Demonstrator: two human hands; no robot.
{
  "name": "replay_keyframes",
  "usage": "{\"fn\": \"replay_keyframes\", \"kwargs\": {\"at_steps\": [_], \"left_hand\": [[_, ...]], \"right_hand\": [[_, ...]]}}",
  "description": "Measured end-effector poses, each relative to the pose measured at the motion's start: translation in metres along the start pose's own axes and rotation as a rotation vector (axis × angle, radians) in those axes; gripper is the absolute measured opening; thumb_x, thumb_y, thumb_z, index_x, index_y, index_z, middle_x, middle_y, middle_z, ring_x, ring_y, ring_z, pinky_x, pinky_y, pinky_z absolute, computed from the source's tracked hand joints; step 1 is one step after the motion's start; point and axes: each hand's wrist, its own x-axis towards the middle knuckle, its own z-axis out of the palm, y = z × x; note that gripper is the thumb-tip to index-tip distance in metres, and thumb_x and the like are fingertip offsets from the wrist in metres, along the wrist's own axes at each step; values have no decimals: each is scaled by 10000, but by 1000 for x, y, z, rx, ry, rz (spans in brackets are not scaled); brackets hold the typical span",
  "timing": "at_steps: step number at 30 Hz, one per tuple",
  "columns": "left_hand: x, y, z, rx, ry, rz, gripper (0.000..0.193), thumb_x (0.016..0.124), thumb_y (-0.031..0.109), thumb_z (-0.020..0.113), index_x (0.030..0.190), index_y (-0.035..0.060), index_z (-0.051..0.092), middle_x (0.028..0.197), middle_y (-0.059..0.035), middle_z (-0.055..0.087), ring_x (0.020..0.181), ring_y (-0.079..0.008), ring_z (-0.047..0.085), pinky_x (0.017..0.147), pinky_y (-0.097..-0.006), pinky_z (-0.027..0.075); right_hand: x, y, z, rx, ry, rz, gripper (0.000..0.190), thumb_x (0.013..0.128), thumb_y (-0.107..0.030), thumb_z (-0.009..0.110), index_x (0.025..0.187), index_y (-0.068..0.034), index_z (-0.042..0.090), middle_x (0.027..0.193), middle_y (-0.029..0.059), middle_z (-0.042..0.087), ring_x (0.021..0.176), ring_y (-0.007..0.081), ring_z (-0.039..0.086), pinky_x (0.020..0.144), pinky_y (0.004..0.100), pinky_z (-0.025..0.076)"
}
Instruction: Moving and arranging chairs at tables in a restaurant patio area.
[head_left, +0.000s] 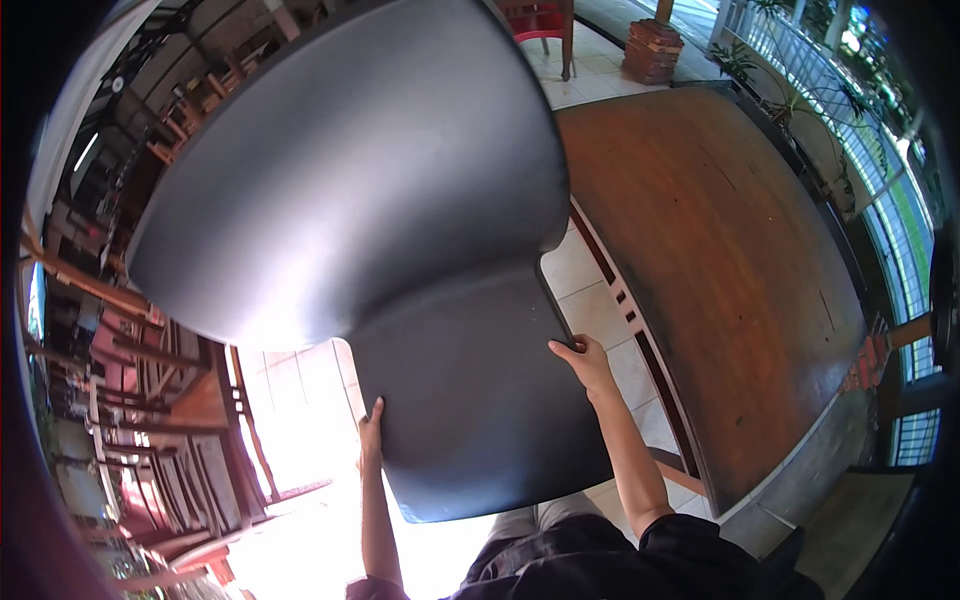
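Observation:
A large black moulded chair shell (480, 382), smooth and slightly glossy, fills the middle of the view, its wide curved part spreading to the upper left and its narrower flat part close to my body. My left hand (372, 429) grips the left edge of the narrower part, thumb on top. On the opposite edge, somewhat farther from me, my right hand (583, 358) is closed with its thumb over the surface. The fingers beneath the shell are mostly hidden. Whatever lies under the wide part cannot be seen.
A brown wooden table (712, 262) stands close on the right, over a tiled floor (592, 304). Wooden chairs (180, 480) and another table are at the left. Beyond the right-hand table are a brick pillar base (652, 52), plants and a metal fence (840, 90).

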Motion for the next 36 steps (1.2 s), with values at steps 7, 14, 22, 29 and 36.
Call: {"fn": "replay_keyframes", "kwargs": {"at_steps": [7,14,22,29,36], "left_hand": [[99,-15,96,-374,-234,37,709,663,519,427,1014,-94,362,996,-175,425,896,-235,435,759,-294,355],[162,-66,175,-714,-447,19,654,729,546,200,1174,67,178,1201,-85,197,1091,-235,202,895,-323,165],[194,-115,229,-708,-390,-62,691,697,593,181,1180,99,165,1203,-68,191,1094,-229,193,891,-335,184],[195,-109,269,-755,-242,-345,654,710,569,177,1162,97,214,1188,-79,223,1076,-239,233,882,-340,214],[215,-101,292,-825,-198,-431,654,712,567,173,1153,87,230,1179,-87,239,1060,-245,260,876,-337,229]], "right_hand": [[127,19,20,-342,54,-75,486,522,-385,625,764,25,529,687,107,546,618,171,527,550,243,395],[213,41,34,-540,49,-67,459,516,-385,625,734,12,546,690,112,552,640,193,535,590,258,405],[293,84,55,-643,-56,1,492,501,-399,637,746,17,544,685,117,553,659,201,535,603,260,400],[340,130,67,-777,-122,89,554,493,-432,628,800,20,535,698,135,550,669,225,533,622,261,395],[385,136,79,-877,-139,102,571,511,-501,580,769,6,536,726,138,545,737,261,515,657,310,393]]}}
